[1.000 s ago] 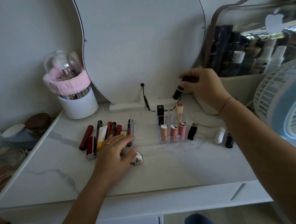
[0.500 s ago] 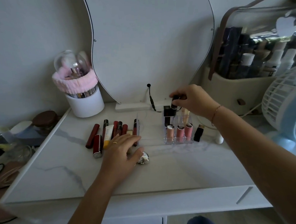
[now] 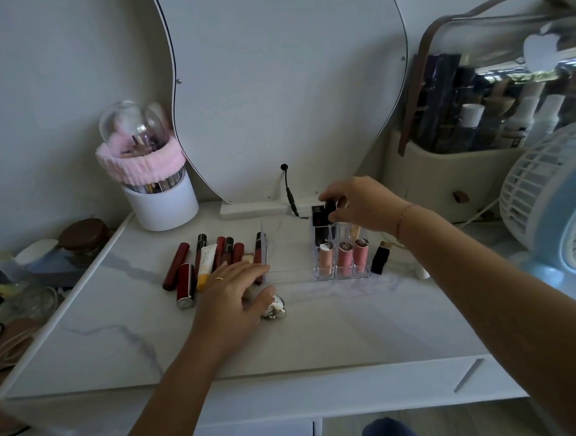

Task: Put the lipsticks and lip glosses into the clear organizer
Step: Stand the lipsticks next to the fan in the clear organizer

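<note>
A: Where is the black lipstick right now?

B: At the back row of the clear organizer, pinched at its top between the thumb and fingertips of the right hand, standing upright over a rear slot. I cannot tell whether its base has bottomed out.

A: How will it handle?

B: My guess is light, rigid and smooth-shelled, so a bit slippery. Holding it by the cap end suits lowering it straight down, though a loose cap could slip off.

A: And the organizer itself?

B: Thin clear plastic, probably light; a sideways nudge could shove it. Three pink lip glosses fill its front row.

A: The other hand?

B: The left hand lies left of the organizer, fingers spread loosely over the near ends of the red tubes lying flat there; whether it grips one I cannot tell. Another black lipstick stands just right of the organizer.
</note>
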`<state>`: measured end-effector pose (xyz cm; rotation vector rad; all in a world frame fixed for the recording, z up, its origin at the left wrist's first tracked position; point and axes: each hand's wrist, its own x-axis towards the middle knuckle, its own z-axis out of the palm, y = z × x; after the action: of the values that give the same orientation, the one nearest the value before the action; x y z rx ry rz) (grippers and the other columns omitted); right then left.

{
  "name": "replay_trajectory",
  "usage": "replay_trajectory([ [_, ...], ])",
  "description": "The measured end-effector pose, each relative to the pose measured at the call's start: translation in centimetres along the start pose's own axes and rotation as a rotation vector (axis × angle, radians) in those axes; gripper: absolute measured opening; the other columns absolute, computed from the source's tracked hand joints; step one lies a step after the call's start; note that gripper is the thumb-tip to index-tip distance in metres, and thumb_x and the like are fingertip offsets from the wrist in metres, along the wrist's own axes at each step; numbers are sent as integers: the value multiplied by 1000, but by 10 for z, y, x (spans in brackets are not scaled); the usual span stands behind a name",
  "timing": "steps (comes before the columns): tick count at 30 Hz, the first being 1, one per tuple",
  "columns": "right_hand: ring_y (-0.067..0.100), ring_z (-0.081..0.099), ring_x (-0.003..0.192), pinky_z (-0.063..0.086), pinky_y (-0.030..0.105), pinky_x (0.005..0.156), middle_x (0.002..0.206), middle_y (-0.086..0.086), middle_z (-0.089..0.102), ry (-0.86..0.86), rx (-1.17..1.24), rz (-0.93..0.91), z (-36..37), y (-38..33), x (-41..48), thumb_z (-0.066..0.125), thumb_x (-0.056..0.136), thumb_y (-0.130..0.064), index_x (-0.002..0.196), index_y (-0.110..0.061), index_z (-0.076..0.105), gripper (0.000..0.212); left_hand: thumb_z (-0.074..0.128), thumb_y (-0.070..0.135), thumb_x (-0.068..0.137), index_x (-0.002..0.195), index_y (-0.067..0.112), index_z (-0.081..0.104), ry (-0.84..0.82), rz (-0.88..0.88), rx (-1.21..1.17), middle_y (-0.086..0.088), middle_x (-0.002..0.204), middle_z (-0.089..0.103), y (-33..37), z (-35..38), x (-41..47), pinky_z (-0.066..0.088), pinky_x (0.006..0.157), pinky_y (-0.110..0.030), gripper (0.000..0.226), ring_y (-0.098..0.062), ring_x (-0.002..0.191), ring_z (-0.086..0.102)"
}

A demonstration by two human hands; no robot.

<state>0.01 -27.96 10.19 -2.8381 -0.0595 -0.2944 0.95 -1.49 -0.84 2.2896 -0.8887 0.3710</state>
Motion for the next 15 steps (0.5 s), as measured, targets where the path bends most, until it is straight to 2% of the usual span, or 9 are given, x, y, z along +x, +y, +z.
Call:
replay_trajectory([
  [4, 7, 58, 80, 44, 14, 78, 92, -5, 66, 236, 78, 22, -18, 20, -27, 68, 80, -19, 101, -17, 69, 20, 54, 43, 86, 123, 24, 61, -9, -7, 7, 5, 125, 61, 0, 0, 0, 28, 113, -38, 42, -11, 126, 46],
  [6, 1, 58, 74, 41, 9, 73, 85, -11, 64, 246, 75, 47, -20, 35, -47, 67, 81, -19, 93, -20, 70, 13, 52, 45, 84, 121, 24, 61, -7, -1, 9, 5, 123, 62, 0, 0, 1, 29, 112, -38, 44, -11, 124, 48],
  [9, -3, 55, 76, 46, 13, 75, 87, -16, 61, 77, 12, 90, -7, 54, -71, 65, 83, -18, 95, -25, 68, 15, 53, 45, 83, 120, 23, 63, 0, 7, 6, 5, 121, 63, -3, 1, 1, 29, 110, -35, 44, -12, 122, 51],
  [12, 10, 57, 95, 46, 22, 87, 112, -6, 62, -102, -59, 83, 10, 64, -76, 66, 82, -18, 107, -25, 66, 26, 50, 49, 81, 118, 23, 63, 2, -3, -4, 5, 119, 64, -5, 2, 2, 31, 108, -34, 47, -14, 119, 53],
  [15, 17, 53, 110, 41, 29, 98, 123, -5, 58, -174, -81, 105, 14, 69, -75, 65, 82, -15, 118, -26, 62, 38, 49, 50, 82, 118, 24, 63, -8, -4, -8, 5, 118, 65, -5, 2, 2, 35, 108, -42, 47, -14, 119, 53],
])
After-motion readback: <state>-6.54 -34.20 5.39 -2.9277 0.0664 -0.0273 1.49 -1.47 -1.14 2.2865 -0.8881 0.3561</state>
